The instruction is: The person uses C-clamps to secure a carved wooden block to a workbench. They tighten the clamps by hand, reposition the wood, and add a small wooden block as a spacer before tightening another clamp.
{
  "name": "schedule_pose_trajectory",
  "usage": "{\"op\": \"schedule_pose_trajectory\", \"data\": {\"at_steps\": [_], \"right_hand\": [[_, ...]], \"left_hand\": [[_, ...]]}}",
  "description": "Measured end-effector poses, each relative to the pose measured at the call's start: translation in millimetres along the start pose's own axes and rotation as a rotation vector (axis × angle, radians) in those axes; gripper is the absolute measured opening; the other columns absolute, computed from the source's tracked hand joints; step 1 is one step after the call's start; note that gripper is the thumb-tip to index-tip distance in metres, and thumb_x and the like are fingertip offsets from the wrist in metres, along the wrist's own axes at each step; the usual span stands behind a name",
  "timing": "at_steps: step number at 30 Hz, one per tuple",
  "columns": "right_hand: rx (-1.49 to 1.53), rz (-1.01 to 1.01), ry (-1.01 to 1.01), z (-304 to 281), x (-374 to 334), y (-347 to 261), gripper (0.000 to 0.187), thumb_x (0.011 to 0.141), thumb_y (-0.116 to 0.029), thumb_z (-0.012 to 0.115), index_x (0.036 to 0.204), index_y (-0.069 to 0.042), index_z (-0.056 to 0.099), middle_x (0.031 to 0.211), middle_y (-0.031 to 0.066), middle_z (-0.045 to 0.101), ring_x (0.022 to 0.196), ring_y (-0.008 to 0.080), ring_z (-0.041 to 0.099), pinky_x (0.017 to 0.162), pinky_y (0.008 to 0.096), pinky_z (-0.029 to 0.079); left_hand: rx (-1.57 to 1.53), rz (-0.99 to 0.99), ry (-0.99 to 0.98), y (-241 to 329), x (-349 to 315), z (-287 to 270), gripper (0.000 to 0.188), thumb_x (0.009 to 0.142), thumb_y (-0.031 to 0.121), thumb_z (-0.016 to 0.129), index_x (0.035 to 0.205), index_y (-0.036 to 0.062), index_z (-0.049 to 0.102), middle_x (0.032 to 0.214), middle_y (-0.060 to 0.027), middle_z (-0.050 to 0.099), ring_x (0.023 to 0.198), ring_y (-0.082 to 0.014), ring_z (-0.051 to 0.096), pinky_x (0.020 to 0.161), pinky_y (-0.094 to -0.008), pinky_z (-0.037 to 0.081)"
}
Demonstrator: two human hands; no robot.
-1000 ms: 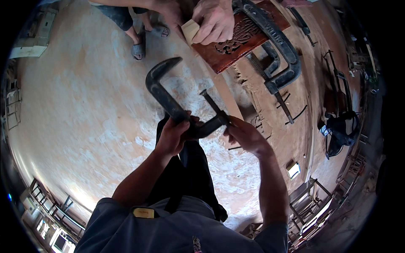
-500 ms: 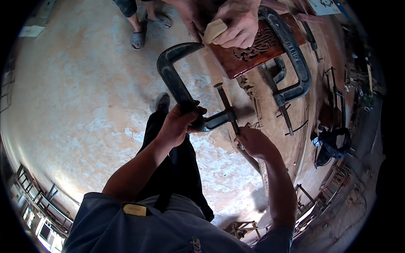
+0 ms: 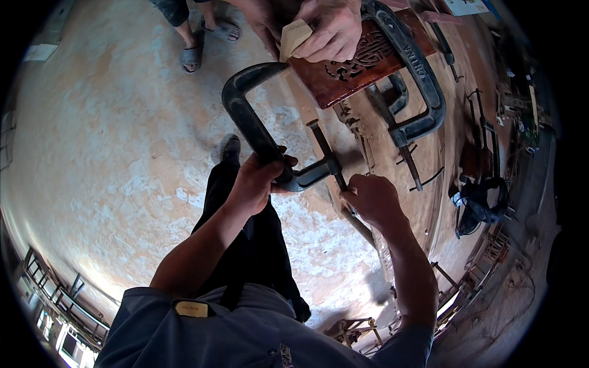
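My left hand [image 3: 253, 184] is wrapped round the frame of a large black G-clamp [image 3: 247, 122], near its lower corner. My right hand [image 3: 374, 199] is closed on the lower end of the clamp's threaded screw [image 3: 320, 138]; the turning bar there is mostly hidden. A gap separates the screw's round pad from the upper jaw. That jaw's tip reaches a pale wood block [image 3: 295, 38], which a co-worker's hand [image 3: 333, 32] holds at the corner of a glossy red-brown carved panel [image 3: 325, 92]. A second G-clamp [image 3: 433, 92] sits across the panel, its screw pointing down.
The panel lies over a wooden workbench [image 3: 405, 202] on the right. Further right are more clamps [image 3: 486, 132] and a dark cloth or bag [image 3: 481, 208]. A co-worker's sandalled foot [image 3: 191, 58] stands on the stained floor [image 3: 123, 141] at the far left.
The panel, second clamp and co-worker's hands sit slightly further left and up in the picture. My right hand has turned a little at the screw's end; my left grip stays the same.
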State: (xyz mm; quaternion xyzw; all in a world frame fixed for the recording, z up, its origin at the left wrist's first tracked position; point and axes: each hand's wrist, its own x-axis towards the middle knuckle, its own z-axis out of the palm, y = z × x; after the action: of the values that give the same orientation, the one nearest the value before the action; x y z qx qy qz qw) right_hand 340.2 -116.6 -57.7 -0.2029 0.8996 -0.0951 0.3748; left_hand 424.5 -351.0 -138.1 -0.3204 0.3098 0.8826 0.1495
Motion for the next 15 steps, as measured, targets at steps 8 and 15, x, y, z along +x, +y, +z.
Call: {"op": "schedule_pose_trajectory", "data": {"at_steps": [8, 15], "right_hand": [[0.494, 0.043, -0.452, -4.3, 11.8, 10.2, 0.030, 0.082, -0.033, 0.066, 0.079, -0.003, 0.062, 0.071, 0.0142, 0.065, 0.069, 0.0281, 0.066, 0.064, 0.0390, 0.050], [-0.124, 0.066, -0.149, -12.1, -6.2, -16.7, 0.034, 0.080, -0.039, 0.069, 0.085, -0.005, 0.064, 0.071, 0.0109, 0.064, 0.071, 0.0283, 0.066, 0.069, 0.0415, 0.051]], "left_hand": [[-0.120, 0.028, -0.130, -1.0, -7.0, -5.6, 0.030, 0.090, -0.001, 0.049, 0.121, 0.0006, 0.049, 0.107, -0.0164, 0.064, 0.092, -0.0260, 0.067, 0.072, -0.0425, 0.062], [-0.155, 0.045, -0.101, -14.0, -11.8, -3.3, 0.034, 0.091, 0.000, 0.050, 0.124, 0.0013, 0.047, 0.108, -0.0177, 0.063, 0.094, -0.0278, 0.067, 0.075, -0.0463, 0.061]]}}
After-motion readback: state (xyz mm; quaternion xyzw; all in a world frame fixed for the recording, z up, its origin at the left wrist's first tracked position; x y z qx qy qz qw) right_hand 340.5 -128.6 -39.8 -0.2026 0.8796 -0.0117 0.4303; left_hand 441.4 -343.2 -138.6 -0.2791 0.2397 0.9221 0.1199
